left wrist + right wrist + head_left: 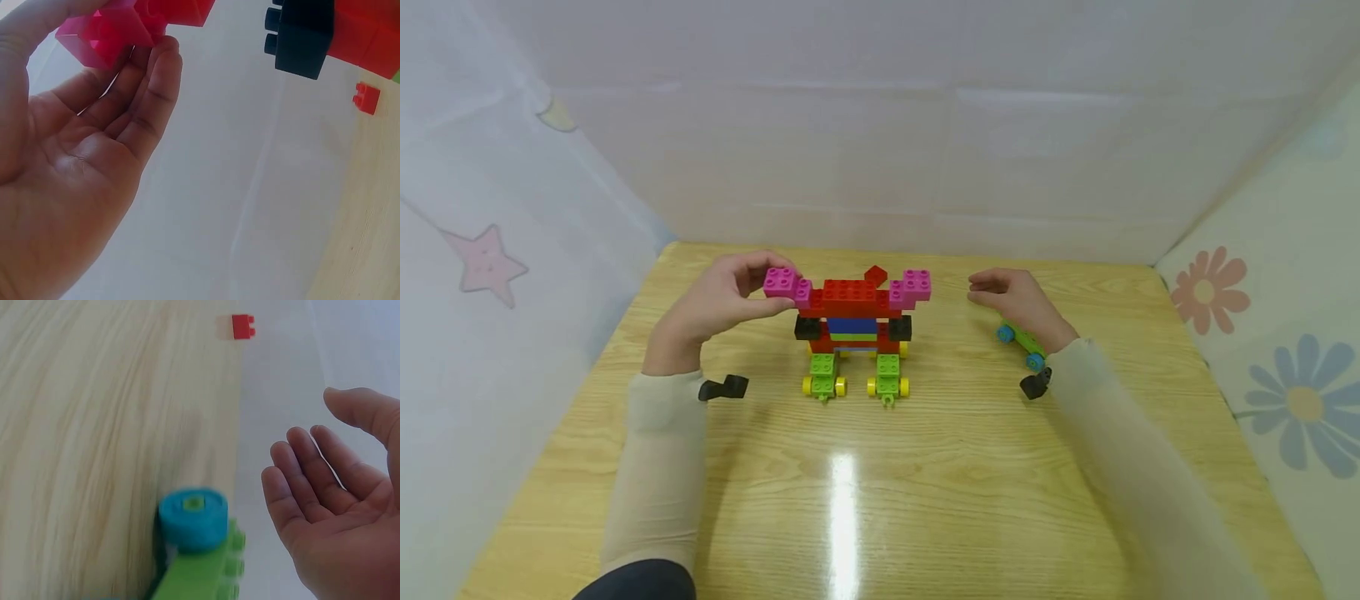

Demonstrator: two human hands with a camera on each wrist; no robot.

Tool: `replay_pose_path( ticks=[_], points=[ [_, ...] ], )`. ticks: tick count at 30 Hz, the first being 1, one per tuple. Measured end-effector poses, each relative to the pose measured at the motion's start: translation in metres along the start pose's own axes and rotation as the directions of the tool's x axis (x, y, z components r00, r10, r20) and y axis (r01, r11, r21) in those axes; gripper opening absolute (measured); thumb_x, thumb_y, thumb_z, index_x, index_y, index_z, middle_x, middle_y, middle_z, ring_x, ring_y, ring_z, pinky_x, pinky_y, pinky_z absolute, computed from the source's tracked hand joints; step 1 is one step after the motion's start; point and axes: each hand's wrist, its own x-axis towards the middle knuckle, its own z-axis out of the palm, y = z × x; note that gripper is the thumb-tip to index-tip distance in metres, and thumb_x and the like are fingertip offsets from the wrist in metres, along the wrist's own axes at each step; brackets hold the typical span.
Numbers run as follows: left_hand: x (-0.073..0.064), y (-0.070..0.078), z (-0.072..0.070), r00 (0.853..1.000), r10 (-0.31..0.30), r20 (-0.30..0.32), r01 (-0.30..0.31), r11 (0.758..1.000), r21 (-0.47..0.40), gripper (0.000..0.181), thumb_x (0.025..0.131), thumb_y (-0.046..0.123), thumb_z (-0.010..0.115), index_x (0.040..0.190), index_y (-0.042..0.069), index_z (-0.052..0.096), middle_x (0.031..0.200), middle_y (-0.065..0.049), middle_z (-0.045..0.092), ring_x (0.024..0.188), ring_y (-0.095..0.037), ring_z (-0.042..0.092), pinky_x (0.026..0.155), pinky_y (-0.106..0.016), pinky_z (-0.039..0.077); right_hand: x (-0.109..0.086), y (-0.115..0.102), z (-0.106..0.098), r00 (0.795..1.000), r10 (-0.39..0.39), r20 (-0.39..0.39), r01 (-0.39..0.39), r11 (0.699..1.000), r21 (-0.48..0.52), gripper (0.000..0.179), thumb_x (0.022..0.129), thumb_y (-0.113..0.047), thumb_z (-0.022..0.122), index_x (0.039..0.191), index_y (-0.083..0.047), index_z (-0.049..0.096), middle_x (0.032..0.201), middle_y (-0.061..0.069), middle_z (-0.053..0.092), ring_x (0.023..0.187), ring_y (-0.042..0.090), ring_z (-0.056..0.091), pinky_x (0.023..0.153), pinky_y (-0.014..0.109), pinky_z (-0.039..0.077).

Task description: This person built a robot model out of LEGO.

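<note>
A toy figure of stacked building bricks (850,293) stands upright on the table, red, blue and black in its body, with pink bricks at both sides and green wheeled bricks at its feet. My left hand (718,296) grips the pink brick (778,282) on its left side, thumb in front and fingers behind. The left wrist view shows those fingers curled against the pink brick (100,37) and a black brick (303,37) apart from them. Over the table to the right, my right hand (1015,296) holds nothing, its fingers relaxed (331,512).
A green wheeled brick base (1024,340) with blue wheels lies under my right wrist. Behind the figure a small red brick (876,276) lies near the back edge of the wooden table (970,467). Pale cloth (865,150) hangs behind and at both sides.
</note>
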Motion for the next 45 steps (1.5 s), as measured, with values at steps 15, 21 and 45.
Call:
replay_pose_path(
  ticks=[15,21,45],
  points=[
    [-0.033,-0.014,-0.046,0.999,0.012,-0.044,-0.015,0.998,-0.065,0.032,0.099,-0.01,0.076,0.13,-0.005,0.071,0.107,-0.001,0.079,0.09,-0.017,0.072,0.081,-0.021,0.063,0.056,-0.023,0.058,0.998,0.014,0.053,-0.018,0.997,0.077,0.056,0.109,-0.031,0.076,0.158,-0.006,0.062,0.153,0.014,0.068,0.143,0.033,0.062,0.124,0.053,0.052],
    [-0.032,-0.014,-0.048,0.999,0.024,-0.03,-0.027,0.994,-0.11,0.031,0.099,-0.011,0.075,0.129,-0.006,0.072,0.107,-0.002,0.079,0.089,-0.017,0.071,0.08,-0.021,0.064,0.076,-0.033,0.081,0.999,0.038,0.021,-0.039,0.997,0.072,0.057,0.107,-0.029,0.078,0.157,-0.005,0.062,0.153,0.014,0.068,0.143,0.032,0.063,0.122,0.05,0.054],
    [-0.024,-0.011,-0.04,1.0,-0.002,0.008,0.004,0.981,-0.192,0.034,0.099,-0.006,0.079,0.132,-0.006,0.071,0.12,-0.004,0.08,0.098,-0.02,0.075,0.087,-0.022,0.066,0.107,-0.046,0.138,0.977,0.122,-0.172,-0.112,0.991,0.071,0.051,0.098,-0.02,0.078,0.145,-0.004,0.067,0.13,0.012,0.07,0.115,0.03,0.067,0.104,0.048,0.063]
  ],
)
